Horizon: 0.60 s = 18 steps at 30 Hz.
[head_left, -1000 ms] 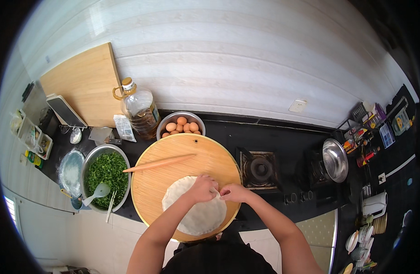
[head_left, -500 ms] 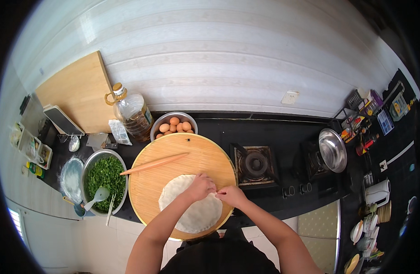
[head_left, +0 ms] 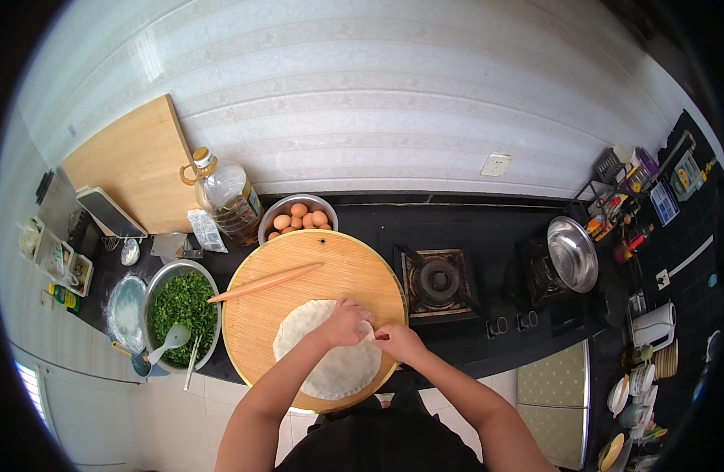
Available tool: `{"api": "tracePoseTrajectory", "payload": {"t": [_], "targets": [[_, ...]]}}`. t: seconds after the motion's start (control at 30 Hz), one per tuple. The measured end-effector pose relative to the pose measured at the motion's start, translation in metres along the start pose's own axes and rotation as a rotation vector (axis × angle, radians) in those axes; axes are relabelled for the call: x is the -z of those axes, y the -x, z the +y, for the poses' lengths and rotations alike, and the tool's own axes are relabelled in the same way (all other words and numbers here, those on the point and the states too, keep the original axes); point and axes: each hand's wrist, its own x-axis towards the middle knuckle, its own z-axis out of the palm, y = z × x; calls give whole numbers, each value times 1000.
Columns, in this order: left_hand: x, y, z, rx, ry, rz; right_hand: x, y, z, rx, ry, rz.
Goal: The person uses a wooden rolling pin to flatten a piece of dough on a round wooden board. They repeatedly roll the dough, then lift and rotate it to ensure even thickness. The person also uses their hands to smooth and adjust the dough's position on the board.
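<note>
A pale dough round (head_left: 342, 376) with a crimped rim lies on a round bamboo board (head_left: 248, 334). My left hand (head_left: 348, 321) bends over its upper right part, fingers closed at the rim. Close beside it, my right hand (head_left: 399, 343) pinches the dough's right edge between thumb and fingers. The fingertips of both hands almost meet, and the bit of rim between them is partly hidden. Across the board's upper left lies a tapered wooden rolling pin (head_left: 266, 282), its tip sticking out past the board's edge.
Left of the board stands a metal bowl of chopped greens (head_left: 181, 303) with a spoon (head_left: 173, 338) and chopsticks (head_left: 192, 362). Behind are a bowl of eggs (head_left: 299, 216) and an oil bottle (head_left: 228, 200). A gas burner (head_left: 438, 282) and a steel pan (head_left: 571, 256) are to the right.
Both hands stay at the dough's upper right edge; the right hand's fingers have shifted only slightly. The whole view has tilted a little.
</note>
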Motion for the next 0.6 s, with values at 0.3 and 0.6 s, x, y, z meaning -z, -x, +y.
{"api": "tracePoseTrajectory", "payload": {"t": [0.3,0.6], "targets": [[-2,-5,-5,22,34,-138,-5,8,2,-51,-59,24],[-3,0,-9,2,80,-56,-8,12,4,-160,-201,-64]]}}
